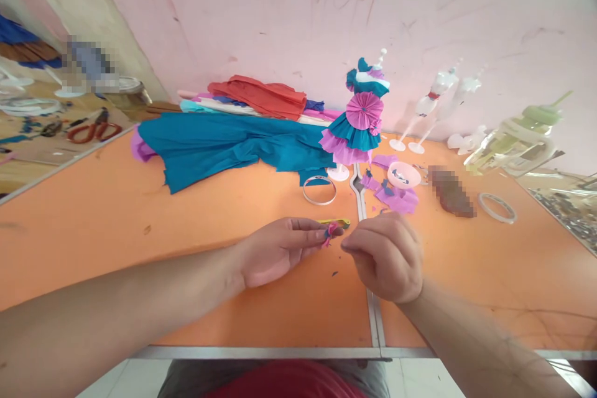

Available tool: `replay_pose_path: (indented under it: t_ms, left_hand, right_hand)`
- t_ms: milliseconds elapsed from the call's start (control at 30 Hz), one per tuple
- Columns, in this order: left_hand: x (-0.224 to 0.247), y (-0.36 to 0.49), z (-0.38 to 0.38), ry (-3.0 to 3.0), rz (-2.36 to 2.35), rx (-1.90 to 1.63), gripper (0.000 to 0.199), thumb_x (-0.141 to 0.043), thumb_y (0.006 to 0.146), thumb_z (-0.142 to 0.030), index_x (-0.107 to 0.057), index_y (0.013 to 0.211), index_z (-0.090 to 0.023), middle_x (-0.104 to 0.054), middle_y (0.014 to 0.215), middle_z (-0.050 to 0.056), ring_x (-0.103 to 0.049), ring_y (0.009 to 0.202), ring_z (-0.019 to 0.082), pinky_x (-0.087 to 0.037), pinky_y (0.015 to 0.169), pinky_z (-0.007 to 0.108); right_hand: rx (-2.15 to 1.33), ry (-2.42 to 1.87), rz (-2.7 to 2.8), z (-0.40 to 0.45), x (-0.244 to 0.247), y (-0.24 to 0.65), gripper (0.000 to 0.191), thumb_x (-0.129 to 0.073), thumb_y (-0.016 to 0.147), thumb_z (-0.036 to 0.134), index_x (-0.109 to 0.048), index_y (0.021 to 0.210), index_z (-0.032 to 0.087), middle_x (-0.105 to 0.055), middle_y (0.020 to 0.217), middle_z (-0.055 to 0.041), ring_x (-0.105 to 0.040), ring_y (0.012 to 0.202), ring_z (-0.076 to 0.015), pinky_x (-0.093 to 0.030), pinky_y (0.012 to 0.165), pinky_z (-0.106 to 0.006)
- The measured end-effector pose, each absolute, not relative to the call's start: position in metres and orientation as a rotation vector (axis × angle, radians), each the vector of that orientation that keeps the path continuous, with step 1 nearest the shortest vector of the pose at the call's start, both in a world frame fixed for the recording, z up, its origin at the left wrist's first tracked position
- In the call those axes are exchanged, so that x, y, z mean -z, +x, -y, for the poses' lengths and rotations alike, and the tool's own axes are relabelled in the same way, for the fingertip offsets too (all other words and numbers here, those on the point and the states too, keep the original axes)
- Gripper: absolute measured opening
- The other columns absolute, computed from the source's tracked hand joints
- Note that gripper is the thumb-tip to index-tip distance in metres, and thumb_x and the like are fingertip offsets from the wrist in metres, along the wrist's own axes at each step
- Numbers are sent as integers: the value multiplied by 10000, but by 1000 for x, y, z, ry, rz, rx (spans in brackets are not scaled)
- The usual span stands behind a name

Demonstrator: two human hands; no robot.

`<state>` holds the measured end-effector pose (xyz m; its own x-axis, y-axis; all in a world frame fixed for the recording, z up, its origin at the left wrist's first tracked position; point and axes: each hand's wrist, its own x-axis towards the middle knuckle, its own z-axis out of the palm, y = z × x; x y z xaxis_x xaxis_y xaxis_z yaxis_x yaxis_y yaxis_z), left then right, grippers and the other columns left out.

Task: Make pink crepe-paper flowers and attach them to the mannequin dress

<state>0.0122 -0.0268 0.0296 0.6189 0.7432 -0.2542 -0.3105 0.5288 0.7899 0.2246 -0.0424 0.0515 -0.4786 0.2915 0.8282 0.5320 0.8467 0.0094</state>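
Observation:
My left hand pinches a small pink and blue paper bow between thumb and fingers, above the orange table. Just right of the bow is my right hand, its fingers closed in a pinch; whatever they may hold is too small to make out. A yellow-handled tool lies behind the bow, partly covered by my left fingers. Farther back stands a small dress form in a teal and purple pleated paper dress with a round pleated rosette. A roll of tape lies in front of it.
Teal crepe paper spreads across the back left, with folded red paper behind. Purple scraps surround a pink bowl. Another tape roll, bare white dress forms and a green-lidded bottle occupy the right. Pliers lie far left.

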Motion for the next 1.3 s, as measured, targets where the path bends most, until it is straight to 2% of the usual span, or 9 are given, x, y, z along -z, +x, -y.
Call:
replay_pose_path:
  t_ms: [200, 333, 700, 900, 1000, 1100, 1300]
  left_hand:
    - [-31, 14, 28, 715, -619, -696, 193, -839, 781, -260, -799, 925, -137, -778, 981, 41, -644, 1075, 195, -433, 1071, 299]
    - [-28, 13, 27, 701, -650, -728, 251, -885, 725, -275, -802, 907, -125, -770, 945, 58, -643, 1013, 185, -429, 1056, 315]
    - [-24, 12, 26, 693, -629, -756, 232, -907, 701, -252, -812, 873, -130, -758, 891, 52, -642, 938, 153, -429, 1043, 315]
    - [-24, 12, 26, 759, -617, -777, 259, -910, 693, -277, -813, 887, -137, -781, 908, 63, -660, 973, 184, -424, 1059, 353]
    - [-22, 11, 24, 788, -621, -797, 284, -904, 698, -313, -812, 912, -151, -788, 958, 70, -667, 1009, 201, -436, 1045, 359]
    - [-19, 9, 21, 904, -666, -783, 296, -884, 720, -374, -813, 926, -174, -790, 987, 59, -669, 1009, 206, -451, 1019, 359]
    - [-25, 4, 17, 1171, -730, -752, 251, -812, 803, -384, -806, 944, -176, -789, 934, 52, -688, 959, 215, -498, 945, 354]
  right_hand:
    - [359, -580, 2216, 33, -36, 225, 285, -628, 863, 78, -650, 1081, 260, -728, 917, -24, -647, 763, -166, -535, 681, -306]
    - [413, -582, 2160, 30, -34, 224, 254, -618, 895, 111, -690, 1061, 288, -731, 898, -8, -650, 723, -148, -535, 663, -293]
    - [434, -574, 2150, 26, -37, 223, 250, -707, 843, 107, -724, 1022, 281, -753, 821, -12, -655, 665, -158, -543, 617, -294]
    - [492, -424, 2244, 24, -49, 231, 270, -710, 845, 119, -758, 1022, 318, -797, 920, 19, -707, 718, -151, -575, 630, -287]
    - [562, -364, 2318, 21, -50, 240, 267, -743, 833, 149, -764, 1043, 313, -802, 936, 21, -708, 720, -145, -557, 617, -290]
    - [599, -380, 2390, 18, -46, 249, 286, -741, 854, 184, -756, 1074, 367, -800, 978, 45, -694, 702, -127, -514, 580, -284]
    - [442, -443, 2512, 17, -44, 255, 354, -695, 911, 233, -705, 1210, 422, -788, 1058, 31, -698, 705, -118, -480, 537, -276]
